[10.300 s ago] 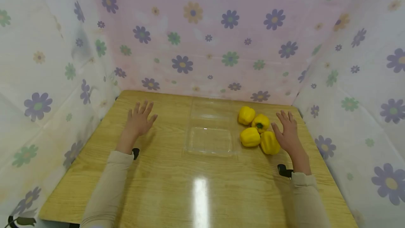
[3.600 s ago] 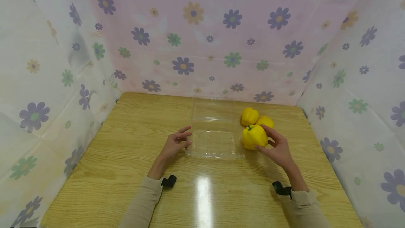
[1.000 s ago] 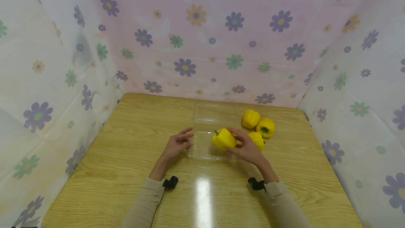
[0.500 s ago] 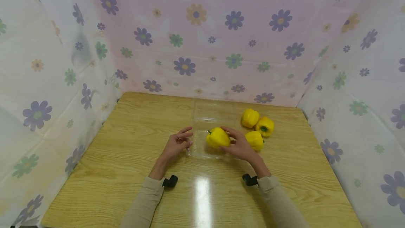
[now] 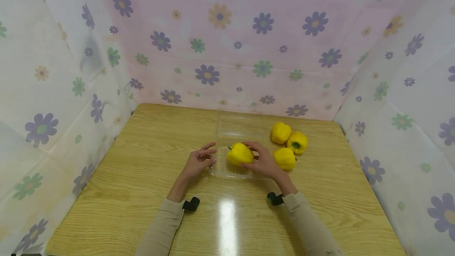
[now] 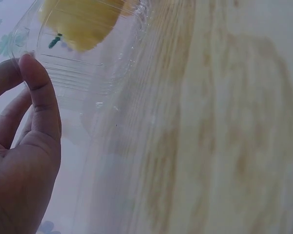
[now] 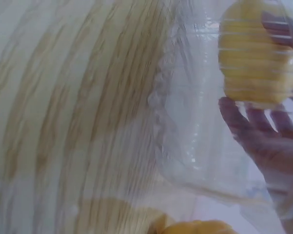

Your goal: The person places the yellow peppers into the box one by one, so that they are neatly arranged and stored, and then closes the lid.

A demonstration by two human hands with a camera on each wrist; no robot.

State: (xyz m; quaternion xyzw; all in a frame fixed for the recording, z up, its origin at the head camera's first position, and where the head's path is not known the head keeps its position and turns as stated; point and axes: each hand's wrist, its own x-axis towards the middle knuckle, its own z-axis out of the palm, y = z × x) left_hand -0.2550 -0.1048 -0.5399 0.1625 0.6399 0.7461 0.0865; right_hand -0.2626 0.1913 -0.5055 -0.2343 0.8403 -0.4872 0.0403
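Three loose yellow peppers beside clear container, floral cloth behind

Container on table, three peppers right; curtain behind

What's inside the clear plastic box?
A yellow pepper, gripped by the right hand. From above, the hand hides the pepper's right side; the pepper hides part of the box.
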